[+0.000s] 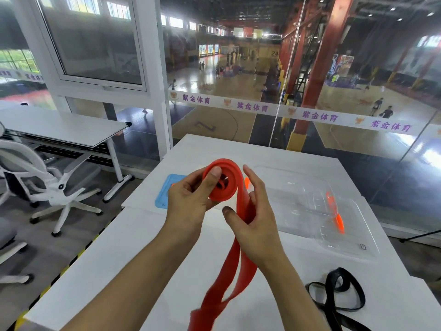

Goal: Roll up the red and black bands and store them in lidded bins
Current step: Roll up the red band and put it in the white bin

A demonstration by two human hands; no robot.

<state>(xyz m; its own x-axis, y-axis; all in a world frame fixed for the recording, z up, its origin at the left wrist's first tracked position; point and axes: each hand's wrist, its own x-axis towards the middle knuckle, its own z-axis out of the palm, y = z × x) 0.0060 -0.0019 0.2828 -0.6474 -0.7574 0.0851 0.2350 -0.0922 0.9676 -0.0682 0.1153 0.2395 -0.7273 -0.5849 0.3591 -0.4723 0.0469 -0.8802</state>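
The red band [229, 185] is partly wound into a loose coil held above the white table [133, 237]. My left hand [191, 199] grips the coil, thumb pressed on its outer turn. My right hand [253, 211] holds the band just below the coil; the unrolled tail hangs down toward the table's near edge. The black band [338, 292] lies in loose loops on the table at the right. A clear bin [298, 194] with orange latches sits beyond my right hand. A blue lid [164, 194] lies flat behind my left hand, partly hidden.
A clear lid or second clear bin [348, 235] with an orange latch rests at the right of the table. White office chairs [55, 180] and another white desk [59, 130] stand at the left. A glass wall [262, 111] runs behind the table.
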